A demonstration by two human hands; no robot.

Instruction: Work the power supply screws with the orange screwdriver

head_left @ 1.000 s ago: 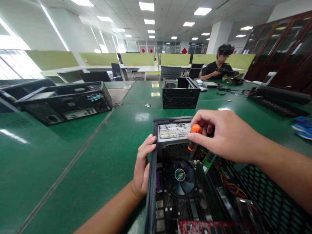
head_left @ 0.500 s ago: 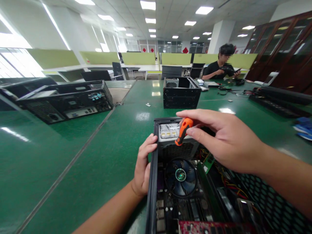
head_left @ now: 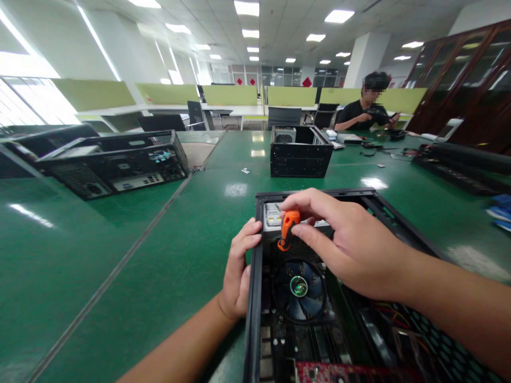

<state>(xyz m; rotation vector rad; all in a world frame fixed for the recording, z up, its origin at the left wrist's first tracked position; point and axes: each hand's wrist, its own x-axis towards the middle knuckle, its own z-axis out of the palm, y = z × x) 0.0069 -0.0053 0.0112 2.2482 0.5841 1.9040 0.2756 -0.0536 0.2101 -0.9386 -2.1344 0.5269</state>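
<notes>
An open computer case (head_left: pixel 252 298) lies in front of me with its inside facing up. My left hand (head_left: pixel 239 271) is wrapped round the case's left edge, fingertips over the rim. In my right hand (head_left: pixel 347 239) is a short orange and black screwdriver (head_left: pixel 288 229), gripped between thumb and fingers; its shaft does not show. The screwdriver is above the cooling fan (head_left: pixel 298 287) and in front of the power supply (head_left: pixel 273 210), which my right hand partly covers. Nearest me in the case sits a red circuit card (head_left: pixel 331 371).
Another black case (head_left: pixel 300 159) stands farther back on the green table (head_left: pixel 159 255). More case parts (head_left: pixel 131 165) lie at the left. At the far right, a person (head_left: pixel 361 114) sits behind cables and a dark panel (head_left: pixel 459 165). A small white piece (head_left: pixel 245 171) lies mid-table.
My right hand has moved left and down toward me with the screwdriver, which now stands more upright. My left hand keeps its hold on the case edge. The view has shifted slightly.
</notes>
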